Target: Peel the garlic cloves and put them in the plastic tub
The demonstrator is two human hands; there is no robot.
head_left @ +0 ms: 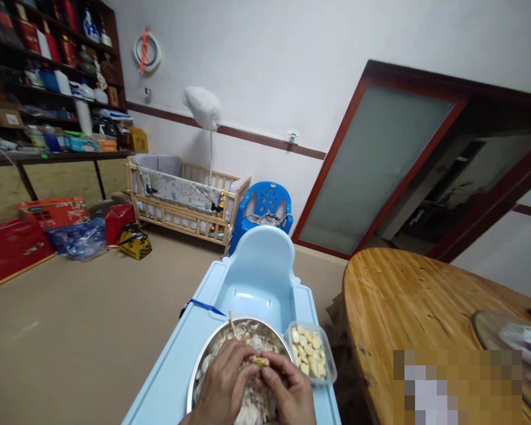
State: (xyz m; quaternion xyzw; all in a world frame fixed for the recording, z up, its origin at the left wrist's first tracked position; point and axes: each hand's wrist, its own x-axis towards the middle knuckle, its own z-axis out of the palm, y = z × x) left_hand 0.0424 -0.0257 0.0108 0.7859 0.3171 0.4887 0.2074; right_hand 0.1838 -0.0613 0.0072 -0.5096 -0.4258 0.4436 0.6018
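Observation:
Both my hands are over a metal bowl (pixel 203 361) full of papery garlic skins, at the bottom middle of the head view. My left hand (pixel 223 383) and my right hand (pixel 289 386) pinch the same small garlic clove (pixel 260 360) between their fingertips, fingers closed on it. Just right of the bowl stands a clear plastic tub (pixel 330 360) with several peeled garlic cloves (pixel 307 351). Bowl and tub rest on the tray of a light blue baby chair (pixel 256 277).
A round wooden table (pixel 407 307) stands to the right with a glass turntable at its far edge. Beyond are a wooden crib (pixel 186 200), a blue plastic chair (pixel 265 203), red boxes on the floor at left, shelves, and a sliding door.

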